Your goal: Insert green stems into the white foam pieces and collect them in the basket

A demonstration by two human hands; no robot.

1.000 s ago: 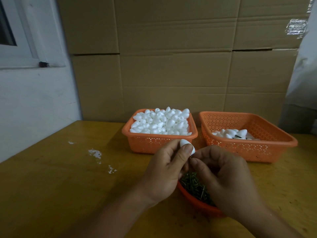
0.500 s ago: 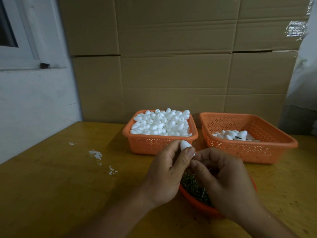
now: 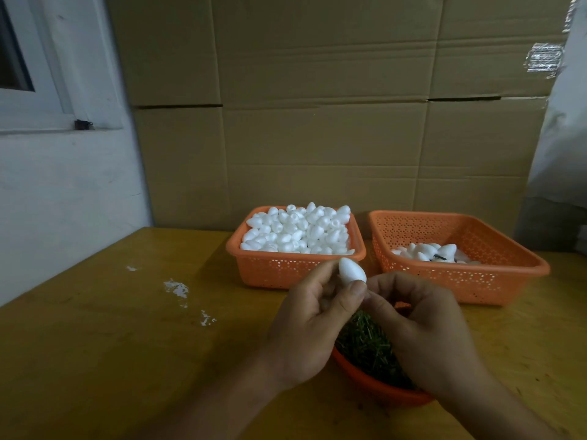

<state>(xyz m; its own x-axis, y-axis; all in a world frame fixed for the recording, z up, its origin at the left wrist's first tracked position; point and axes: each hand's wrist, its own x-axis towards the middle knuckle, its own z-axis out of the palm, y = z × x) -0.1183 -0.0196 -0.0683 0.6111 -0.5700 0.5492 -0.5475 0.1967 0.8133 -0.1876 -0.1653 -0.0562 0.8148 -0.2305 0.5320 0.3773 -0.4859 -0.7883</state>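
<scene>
Lower centre of frame: a white foam piece (image 3: 352,270) is pinched between thumb and curled fingers of the left hand (image 3: 313,325), tip up. The right hand (image 3: 422,325) is curled, its fingertips pressed against the foam's base; whether a stem is held cannot be told. Beneath both hands, green stems (image 3: 365,347) are heaped in an orange bowl (image 3: 374,387). Behind, on the bench (image 3: 111,344): a full foam basket (image 3: 276,268) at centre, a nearly empty collecting basket (image 3: 476,281) at right.

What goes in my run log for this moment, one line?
step: stem insertion | left hand: pinches foam piece | right hand: fingertips at its base, stem unseen
</scene>
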